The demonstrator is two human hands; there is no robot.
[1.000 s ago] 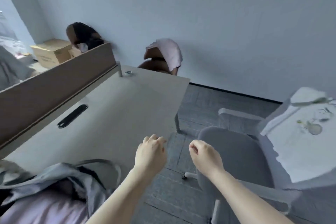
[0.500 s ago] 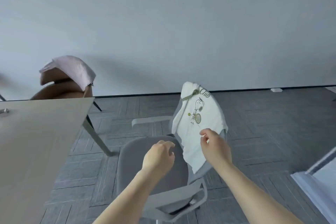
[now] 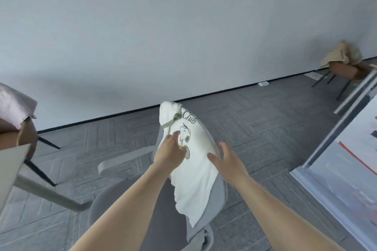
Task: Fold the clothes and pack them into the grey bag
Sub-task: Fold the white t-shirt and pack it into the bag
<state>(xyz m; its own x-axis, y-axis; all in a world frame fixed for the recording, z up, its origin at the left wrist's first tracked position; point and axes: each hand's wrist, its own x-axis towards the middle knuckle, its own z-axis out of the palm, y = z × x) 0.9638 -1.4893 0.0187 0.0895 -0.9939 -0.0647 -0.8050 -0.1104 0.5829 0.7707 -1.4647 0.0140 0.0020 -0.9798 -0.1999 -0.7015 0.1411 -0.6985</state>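
Our left hand (image 3: 170,154) reaches onto the white printed T-shirt (image 3: 195,171), fingers extended and touching its front. Our right hand (image 3: 226,161) hovers open at its right edge. We see the shirt draped over the grey chair's (image 3: 122,212) backrest.

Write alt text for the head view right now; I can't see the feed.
Both hands reach for a white T-shirt with a green cartoon print, draped over the back of a grey office chair; the left hand touches it, the right hand is open beside it. Two more chairs by the wall hold a pink garment and a beige garment.
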